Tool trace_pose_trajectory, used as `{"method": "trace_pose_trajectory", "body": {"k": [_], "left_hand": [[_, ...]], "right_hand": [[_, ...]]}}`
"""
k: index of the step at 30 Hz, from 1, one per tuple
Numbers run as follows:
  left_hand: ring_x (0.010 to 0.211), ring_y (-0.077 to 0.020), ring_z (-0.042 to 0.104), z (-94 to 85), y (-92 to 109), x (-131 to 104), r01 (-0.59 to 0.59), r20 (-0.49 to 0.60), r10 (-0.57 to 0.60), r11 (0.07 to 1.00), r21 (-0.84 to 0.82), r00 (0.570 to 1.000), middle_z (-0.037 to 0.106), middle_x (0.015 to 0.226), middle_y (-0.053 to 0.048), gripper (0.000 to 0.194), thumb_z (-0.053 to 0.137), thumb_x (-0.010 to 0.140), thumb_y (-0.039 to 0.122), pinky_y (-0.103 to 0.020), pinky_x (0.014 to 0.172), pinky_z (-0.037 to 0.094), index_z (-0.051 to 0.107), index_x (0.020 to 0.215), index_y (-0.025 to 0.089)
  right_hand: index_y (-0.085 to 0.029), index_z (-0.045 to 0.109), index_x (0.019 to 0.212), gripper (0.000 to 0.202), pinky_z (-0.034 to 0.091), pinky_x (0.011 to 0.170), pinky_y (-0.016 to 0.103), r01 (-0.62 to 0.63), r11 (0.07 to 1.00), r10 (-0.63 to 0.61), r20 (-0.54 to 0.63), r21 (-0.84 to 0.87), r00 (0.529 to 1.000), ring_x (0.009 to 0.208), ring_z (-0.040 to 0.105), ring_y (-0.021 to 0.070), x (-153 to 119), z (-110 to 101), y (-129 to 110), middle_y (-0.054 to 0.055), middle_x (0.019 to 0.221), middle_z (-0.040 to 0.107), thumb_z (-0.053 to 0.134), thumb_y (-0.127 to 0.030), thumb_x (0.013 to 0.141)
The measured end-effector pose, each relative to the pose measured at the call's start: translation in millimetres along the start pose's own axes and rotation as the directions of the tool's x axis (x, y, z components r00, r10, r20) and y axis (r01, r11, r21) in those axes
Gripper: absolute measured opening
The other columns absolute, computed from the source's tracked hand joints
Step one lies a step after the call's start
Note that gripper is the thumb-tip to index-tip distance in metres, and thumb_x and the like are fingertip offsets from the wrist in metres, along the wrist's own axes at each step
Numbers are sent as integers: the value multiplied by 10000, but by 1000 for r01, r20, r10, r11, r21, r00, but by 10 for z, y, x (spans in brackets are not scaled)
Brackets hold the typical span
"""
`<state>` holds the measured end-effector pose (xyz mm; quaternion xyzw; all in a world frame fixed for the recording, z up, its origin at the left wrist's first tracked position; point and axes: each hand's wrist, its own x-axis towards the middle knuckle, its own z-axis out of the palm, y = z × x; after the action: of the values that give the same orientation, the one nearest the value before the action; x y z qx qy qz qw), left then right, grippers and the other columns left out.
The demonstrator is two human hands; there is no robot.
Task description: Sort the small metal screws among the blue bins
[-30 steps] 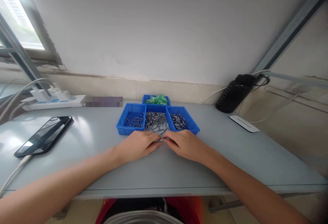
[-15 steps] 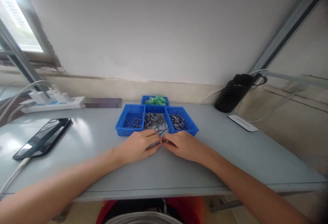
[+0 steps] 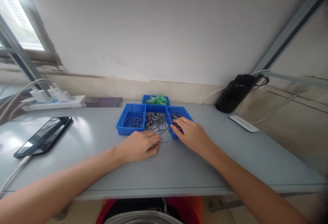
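Hands (image 3: 138, 146) have parted over the gray table (image 3: 102, 179) beside a pale wall (image 3: 153, 32).

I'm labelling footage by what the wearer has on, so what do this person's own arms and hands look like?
Both the left hand and the right hand are ungloved, with slim fingers. A small gold-coloured ring shows on a right finger. No sleeves, watch or bracelet show on the visible forearms or wrists, and I see no markings.
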<state>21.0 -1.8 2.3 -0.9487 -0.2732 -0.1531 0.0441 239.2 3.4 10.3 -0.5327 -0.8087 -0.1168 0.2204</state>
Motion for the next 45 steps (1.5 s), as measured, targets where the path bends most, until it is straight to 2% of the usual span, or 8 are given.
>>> {"method": "trace_pose_trajectory", "body": {"k": [4,13,20,23,26,28,38,45], "left_hand": [[701,-128,551,5,-8,-2,-10,20,10,1000,14,1000,571,768,-3,143,396,868,234,-216,584,392,532,886,192],[729,-132,572,45,-34,1,6,38,-8,999,51,999,585,803,-7,188,372,902,260,-225,609,423,546,930,193],[749,-125,590,66,-61,-3,23,18,-24,998,52,1000,595,837,-23,289,297,942,285,-217,630,451,569,968,190],[736,-125,592,63,-76,-2,40,30,-42,997,63,999,596,823,-25,285,310,941,284,-211,611,448,576,940,182],[727,-133,593,73,-95,-4,38,48,-42,995,89,998,596,813,-22,259,330,936,264,-217,581,439,575,912,182],[725,-140,595,82,-103,-6,41,54,-46,994,104,997,599,814,-15,252,332,935,258,-227,571,435,570,899,185],[734,-131,594,48,-88,9,37,51,-41,996,82,998,602,810,-26,305,304,941,281,-220,622,443,585,892,176],[624,-150,589,11,-31,3,88,94,-103,984,155,990,599,710,-17,214,372,892,283,-233,529,409,521,785,173]], "right_hand": [[-182,584,899,292,407,677,271,-29,1000,29,70,10,997,800,591,183,-5,20,-14,59,840,619,361,-370,908],[-184,558,912,310,412,748,301,6,983,-17,58,186,998,831,559,182,23,63,38,55,863,603,351,-414,908],[-189,551,997,224,400,834,344,226,944,-194,-148,239,970,917,543,200,-34,-18,-44,88,951,613,400,-318,893],[-191,555,970,235,408,644,262,333,912,-357,66,241,932,698,584,155,-106,-46,-157,35,745,631,359,-302,905],[-192,489,1068,227,361,558,236,234,952,-285,289,198,914,644,599,158,-133,-34,-220,14,711,637,412,-304,887],[-191,465,1081,224,339,550,233,178,973,-220,350,150,910,669,611,172,-123,-14,-220,27,741,647,422,-294,886],[-197,478,886,169,280,525,244,239,968,-248,371,73,895,618,600,163,-107,21,-175,10,665,615,335,-278,928],[-194,482,843,181,285,528,234,234,968,-250,360,89,899,616,591,148,-83,5,-161,6,666,610,339,-267,928]]}}
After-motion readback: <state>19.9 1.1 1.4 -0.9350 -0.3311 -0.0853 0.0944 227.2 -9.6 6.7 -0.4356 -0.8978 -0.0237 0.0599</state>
